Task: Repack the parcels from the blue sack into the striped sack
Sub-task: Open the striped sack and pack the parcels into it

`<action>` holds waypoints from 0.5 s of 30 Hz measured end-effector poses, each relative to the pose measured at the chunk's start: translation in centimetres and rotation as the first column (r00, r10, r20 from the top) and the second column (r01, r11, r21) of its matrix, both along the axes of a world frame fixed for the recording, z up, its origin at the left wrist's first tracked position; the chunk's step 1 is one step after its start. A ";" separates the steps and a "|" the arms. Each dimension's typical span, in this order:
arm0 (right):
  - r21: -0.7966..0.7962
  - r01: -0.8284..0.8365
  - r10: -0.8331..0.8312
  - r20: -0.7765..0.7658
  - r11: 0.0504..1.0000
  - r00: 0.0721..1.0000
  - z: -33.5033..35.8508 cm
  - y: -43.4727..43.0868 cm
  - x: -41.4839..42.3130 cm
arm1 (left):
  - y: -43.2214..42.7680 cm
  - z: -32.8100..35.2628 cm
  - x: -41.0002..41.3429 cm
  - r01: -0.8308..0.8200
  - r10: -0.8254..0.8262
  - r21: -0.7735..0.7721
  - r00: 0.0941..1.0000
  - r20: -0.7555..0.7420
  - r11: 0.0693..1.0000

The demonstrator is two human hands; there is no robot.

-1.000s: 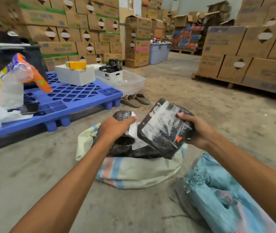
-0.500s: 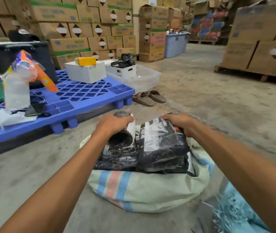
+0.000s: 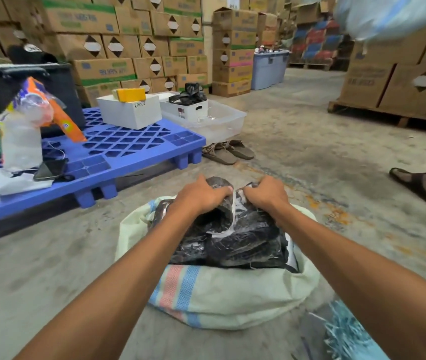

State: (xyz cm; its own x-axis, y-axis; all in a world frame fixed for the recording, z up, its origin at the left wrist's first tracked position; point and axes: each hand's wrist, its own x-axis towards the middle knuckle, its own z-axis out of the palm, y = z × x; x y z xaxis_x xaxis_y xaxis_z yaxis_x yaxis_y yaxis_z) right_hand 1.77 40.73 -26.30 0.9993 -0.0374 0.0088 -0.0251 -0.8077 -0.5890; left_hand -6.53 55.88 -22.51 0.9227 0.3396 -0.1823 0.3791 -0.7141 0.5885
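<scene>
The striped sack (image 3: 222,297), pale green with pink and blue stripes, lies open on the concrete floor in front of me. Several black plastic-wrapped parcels (image 3: 245,242) with white labels are packed in its mouth. My left hand (image 3: 201,194) curls over the top of a rounded black parcel (image 3: 219,216) at the far side of the pile. My right hand (image 3: 265,194) grips the far edge of the flat black parcel beside it. A frayed edge of the blue sack (image 3: 347,333) shows at the bottom right.
A blue plastic pallet (image 3: 128,149) stands at the left with white boxes, a phone and a plastic bag. Sandals (image 3: 228,152) lie beyond the sack. A person's sandalled foot (image 3: 419,183) is at the right. Stacked cartons surround the floor.
My right hand brought the flat black parcel down from mid-air into the striped sack and now presses it in beside the rounded one. The view moved closer over the sack.
</scene>
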 end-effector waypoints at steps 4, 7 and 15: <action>-0.218 -0.056 0.058 0.004 0.974 0.998 -0.6 -0.4 -0.4 | -0.7 -0.5 0.1 -0.044 0.045 0.066 0.999 -0.007 0.997; -0.033 -0.138 0.132 -0.151 0.990 0.980 -1.4 -1.5 0.5 | -0.6 -0.7 -0.3 -0.057 0.056 0.089 0.998 0.014 0.994; 0.081 0.053 -0.041 -0.142 0.995 0.989 -1.7 -7.7 -3.0 | 3.8 -1.7 -4.8 -0.312 0.317 -0.054 0.938 0.144 0.949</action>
State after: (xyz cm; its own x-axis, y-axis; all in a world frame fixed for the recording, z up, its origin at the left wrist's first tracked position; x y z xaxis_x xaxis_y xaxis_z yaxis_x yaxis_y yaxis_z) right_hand -1.27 33.02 -28.02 0.9875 -0.0794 -0.1364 -0.1492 -0.7511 -0.6431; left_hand -11.33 59.71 -24.22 0.7873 0.6131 -0.0661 0.4879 -0.5538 0.6748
